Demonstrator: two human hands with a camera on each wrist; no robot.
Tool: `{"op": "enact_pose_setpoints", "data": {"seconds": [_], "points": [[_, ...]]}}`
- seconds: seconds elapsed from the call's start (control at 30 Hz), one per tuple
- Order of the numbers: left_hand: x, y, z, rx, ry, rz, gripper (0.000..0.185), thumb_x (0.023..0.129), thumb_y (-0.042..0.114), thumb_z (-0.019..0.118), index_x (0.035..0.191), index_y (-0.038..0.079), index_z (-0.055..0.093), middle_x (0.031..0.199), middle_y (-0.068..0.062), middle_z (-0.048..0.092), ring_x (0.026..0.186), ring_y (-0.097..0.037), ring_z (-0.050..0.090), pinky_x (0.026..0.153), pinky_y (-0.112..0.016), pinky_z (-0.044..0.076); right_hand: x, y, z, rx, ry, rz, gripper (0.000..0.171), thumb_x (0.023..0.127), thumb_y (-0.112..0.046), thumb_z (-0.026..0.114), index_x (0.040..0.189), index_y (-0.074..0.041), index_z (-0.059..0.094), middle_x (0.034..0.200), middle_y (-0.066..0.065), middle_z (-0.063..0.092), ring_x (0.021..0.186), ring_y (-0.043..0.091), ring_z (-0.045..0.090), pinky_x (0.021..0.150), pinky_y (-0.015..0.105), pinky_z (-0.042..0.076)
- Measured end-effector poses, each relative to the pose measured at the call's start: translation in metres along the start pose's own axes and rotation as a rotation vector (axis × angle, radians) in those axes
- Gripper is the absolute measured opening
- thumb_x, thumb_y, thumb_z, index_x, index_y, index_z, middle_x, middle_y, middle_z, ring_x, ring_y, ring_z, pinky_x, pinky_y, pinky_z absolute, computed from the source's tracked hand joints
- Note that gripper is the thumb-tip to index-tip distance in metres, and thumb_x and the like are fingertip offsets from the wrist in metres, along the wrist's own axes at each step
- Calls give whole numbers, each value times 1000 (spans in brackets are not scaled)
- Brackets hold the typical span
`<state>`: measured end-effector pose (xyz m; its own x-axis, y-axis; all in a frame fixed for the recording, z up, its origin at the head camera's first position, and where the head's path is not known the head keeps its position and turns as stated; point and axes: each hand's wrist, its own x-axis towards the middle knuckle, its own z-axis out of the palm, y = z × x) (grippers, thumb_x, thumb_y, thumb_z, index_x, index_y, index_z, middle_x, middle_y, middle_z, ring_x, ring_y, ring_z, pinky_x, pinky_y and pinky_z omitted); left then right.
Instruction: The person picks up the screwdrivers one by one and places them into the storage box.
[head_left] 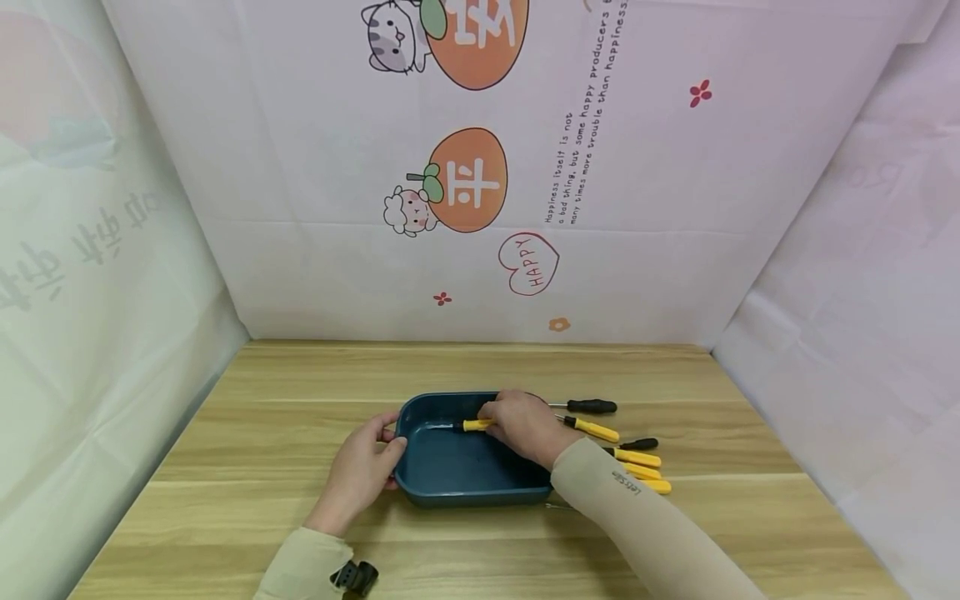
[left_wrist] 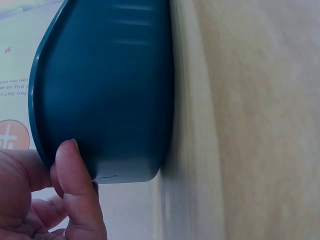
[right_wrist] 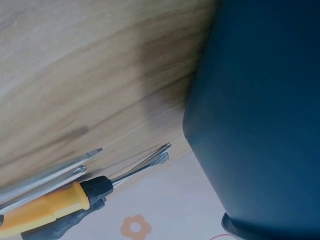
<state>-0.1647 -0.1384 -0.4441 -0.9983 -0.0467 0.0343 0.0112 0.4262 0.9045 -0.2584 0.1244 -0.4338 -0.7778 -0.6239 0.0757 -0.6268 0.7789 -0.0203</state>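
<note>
Looking like barely started: right hand (head_left: pixel 525 427) pinches the first yellow screwdriver (head_left: pixel 476 425) over the empty tray (head_left: pixel 450 467), left hand (head_left: pixel 363 471) grips its rim, six more (head_left: pixel 622 450) wait on the counter (head_left: pixel 262 433).

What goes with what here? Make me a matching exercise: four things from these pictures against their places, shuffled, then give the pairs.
Things:
1. left hand
2. right hand
3. black-handled screwdriver
4. blue tray

Places:
A. farthest back among the screwdrivers right of the tray
B. on the wooden table, between the two hands
C. holding the tray's left rim
D. over the tray, gripping a yellow-handled screwdriver

Pairs: 1-C, 2-D, 3-A, 4-B
</note>
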Motion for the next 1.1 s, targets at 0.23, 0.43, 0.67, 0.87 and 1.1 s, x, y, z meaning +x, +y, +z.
{"op": "enact_pose_setpoints", "data": {"seconds": [0.23,0.43,0.67,0.87,1.1], "points": [[0,1,-1,5,-2,-2,44,103,14,63,147,6,57,114,-12,60,65,-16,66,51,-29,60,1,1,2,0,-16,9,20,97,-22,76,117,-20,77,106,-3,73,97,15,68,88,34,61],[0,1,0,9,3,-3,44,103,13,63,147,6,57,115,-13,60,64,-16,65,51,-29,60,0,1,2,4,-17,9,21,98,-21,75,118,-19,76,107,-2,74,96,15,69,87,33,62],[-1,1,2,15,14,-13,44,104,14,62,147,6,56,115,-13,60,63,-15,64,51,-28,59,-2,2,2,17,5,10,20,97,-20,75,117,-16,76,107,0,75,96,16,70,87,33,62],[-1,1,2,14,12,-16,45,104,14,62,147,5,56,117,-15,61,66,-15,65,52,-28,60,-2,4,4,-2,27,18,16,97,-20,76,113,-17,77,104,0,74,92,15,69,85,33,62],[0,1,2,18,17,-25,45,103,14,62,147,6,56,116,-14,60,66,-15,65,52,-28,60,-2,5,4,-25,24,6,13,97,-19,76,109,-17,77,99,-1,73,87,14,67,81,32,62]]}}
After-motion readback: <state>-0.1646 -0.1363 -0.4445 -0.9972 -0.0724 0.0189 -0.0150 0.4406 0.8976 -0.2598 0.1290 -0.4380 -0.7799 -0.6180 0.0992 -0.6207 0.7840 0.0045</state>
